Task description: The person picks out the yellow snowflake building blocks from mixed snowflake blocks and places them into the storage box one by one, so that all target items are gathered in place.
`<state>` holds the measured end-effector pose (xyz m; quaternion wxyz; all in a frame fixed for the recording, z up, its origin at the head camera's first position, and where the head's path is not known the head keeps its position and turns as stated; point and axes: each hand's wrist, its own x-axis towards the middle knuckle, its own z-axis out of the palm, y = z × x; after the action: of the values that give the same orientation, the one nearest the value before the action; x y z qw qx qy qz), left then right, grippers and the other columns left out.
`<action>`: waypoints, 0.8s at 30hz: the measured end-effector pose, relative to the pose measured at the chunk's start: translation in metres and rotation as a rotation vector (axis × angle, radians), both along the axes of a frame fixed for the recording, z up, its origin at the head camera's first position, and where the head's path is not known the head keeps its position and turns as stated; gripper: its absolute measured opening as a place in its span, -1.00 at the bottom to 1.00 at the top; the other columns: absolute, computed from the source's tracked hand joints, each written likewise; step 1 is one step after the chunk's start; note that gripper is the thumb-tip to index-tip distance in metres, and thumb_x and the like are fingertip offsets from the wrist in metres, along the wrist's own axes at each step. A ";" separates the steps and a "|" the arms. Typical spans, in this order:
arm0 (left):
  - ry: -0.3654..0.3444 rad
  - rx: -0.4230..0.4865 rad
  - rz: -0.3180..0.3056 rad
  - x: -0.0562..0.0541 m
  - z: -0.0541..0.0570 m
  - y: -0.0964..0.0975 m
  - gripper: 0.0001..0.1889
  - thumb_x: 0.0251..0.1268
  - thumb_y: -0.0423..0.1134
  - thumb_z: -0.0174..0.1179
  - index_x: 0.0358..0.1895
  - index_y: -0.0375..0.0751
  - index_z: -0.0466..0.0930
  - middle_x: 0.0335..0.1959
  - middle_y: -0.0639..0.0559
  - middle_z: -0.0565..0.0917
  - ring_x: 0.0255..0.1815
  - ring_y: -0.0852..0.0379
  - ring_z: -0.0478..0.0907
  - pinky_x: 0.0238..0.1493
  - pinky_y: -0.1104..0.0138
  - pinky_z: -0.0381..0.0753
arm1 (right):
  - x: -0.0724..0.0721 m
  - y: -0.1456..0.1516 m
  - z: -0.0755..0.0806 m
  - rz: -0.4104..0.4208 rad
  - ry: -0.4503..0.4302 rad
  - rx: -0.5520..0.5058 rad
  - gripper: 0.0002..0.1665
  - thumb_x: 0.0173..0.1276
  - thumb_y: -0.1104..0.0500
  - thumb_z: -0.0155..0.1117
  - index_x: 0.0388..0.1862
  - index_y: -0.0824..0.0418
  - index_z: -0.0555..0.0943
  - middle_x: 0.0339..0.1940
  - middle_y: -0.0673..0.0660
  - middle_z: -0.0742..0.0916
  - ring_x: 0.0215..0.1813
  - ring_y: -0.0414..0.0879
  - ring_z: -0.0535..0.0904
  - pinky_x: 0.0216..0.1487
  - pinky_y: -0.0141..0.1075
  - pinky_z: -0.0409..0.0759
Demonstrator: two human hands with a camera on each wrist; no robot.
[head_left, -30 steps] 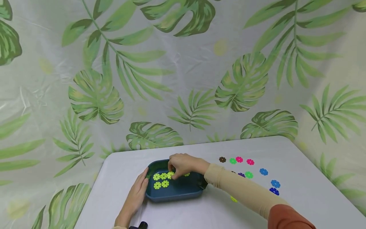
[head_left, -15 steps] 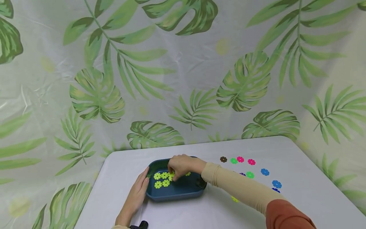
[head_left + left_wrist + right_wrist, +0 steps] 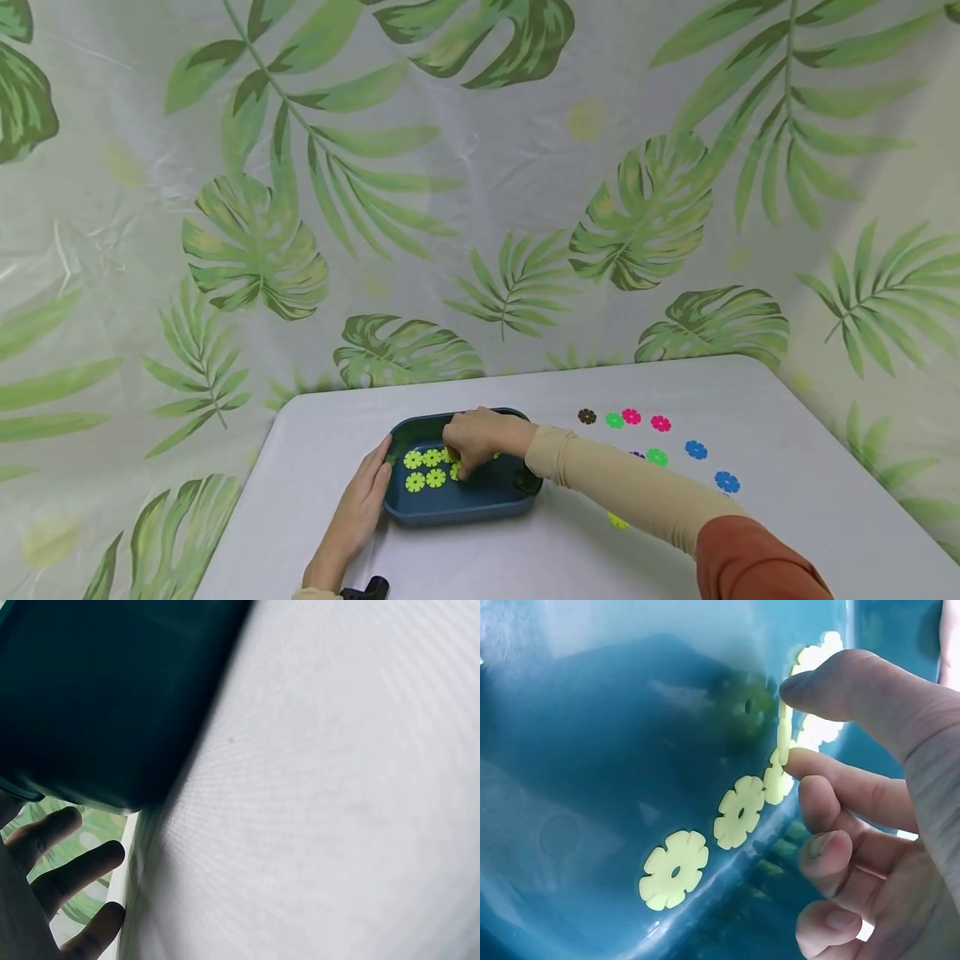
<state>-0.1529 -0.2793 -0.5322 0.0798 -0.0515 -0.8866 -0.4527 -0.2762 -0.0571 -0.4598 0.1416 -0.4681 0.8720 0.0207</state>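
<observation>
A dark blue plastic basin [image 3: 465, 517] stands on the table, with several yellow flower-shaped interlocking discs [image 3: 415, 482] lying in rows on its floor. My right hand [image 3: 480, 437] reaches into it. Thumb and index finger pinch one yellow interlocking disc [image 3: 784, 735] on edge, close over the floor, seen in the right wrist view; the other fingers are loosely curled. Beside it lie further yellow discs [image 3: 739, 813]. At the basin's left side rests my left hand [image 3: 358, 508], its fingers along the wall; in the left wrist view these fingers [image 3: 79, 874] are spread and fairly straight.
Right of the basin, loose discs lie scattered on the white table [image 3: 480, 567]: brown [image 3: 587, 416], pink [image 3: 661, 423], green [image 3: 657, 457], blue [image 3: 727, 482] and a yellow one [image 3: 618, 521] near my right sleeve. A leaf-patterned sheet [image 3: 510, 208] hangs behind the table.
My right hand has shifted slightly, its fingertips now toward the near row in the basin, where a yellow disc shows at them. My left hand has kept its place on the basin.
</observation>
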 end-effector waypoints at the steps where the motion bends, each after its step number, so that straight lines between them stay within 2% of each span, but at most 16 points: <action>1: -0.002 0.000 0.002 0.000 0.000 0.000 -0.47 0.71 -0.06 -0.19 0.63 0.01 0.10 0.57 -0.10 0.23 0.58 -0.17 0.12 0.52 -0.15 0.06 | 0.000 0.000 0.000 -0.006 0.000 0.007 -0.74 0.16 -0.13 0.60 -0.26 -0.06 0.79 -0.38 -0.22 0.70 -0.41 -0.30 0.55 -0.37 -0.34 0.59; 12: 0.011 -0.002 0.009 -0.001 -0.001 0.000 -0.47 0.71 -0.07 -0.17 0.62 0.01 0.12 0.56 -0.09 0.25 0.57 -0.15 0.13 0.52 -0.14 0.08 | 0.000 -0.006 -0.002 -0.015 0.016 0.049 -0.74 0.15 -0.15 0.60 -0.29 -0.07 0.79 -0.38 -0.22 0.71 -0.39 -0.30 0.58 -0.32 -0.32 0.63; 24: 0.000 0.006 -0.001 0.000 0.000 0.000 -0.47 0.71 -0.06 -0.19 0.63 0.01 0.11 0.57 -0.11 0.23 0.58 -0.16 0.12 0.52 -0.15 0.06 | 0.004 -0.011 -0.006 -0.022 0.023 0.052 -0.80 0.15 -0.12 0.61 -0.46 -0.10 0.75 -0.49 -0.24 0.66 -0.45 -0.30 0.55 -0.37 -0.31 0.60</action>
<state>-0.1534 -0.2796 -0.5321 0.0794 -0.0517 -0.8852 -0.4555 -0.2727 -0.0685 -0.4661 0.1440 -0.4542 0.8779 0.0470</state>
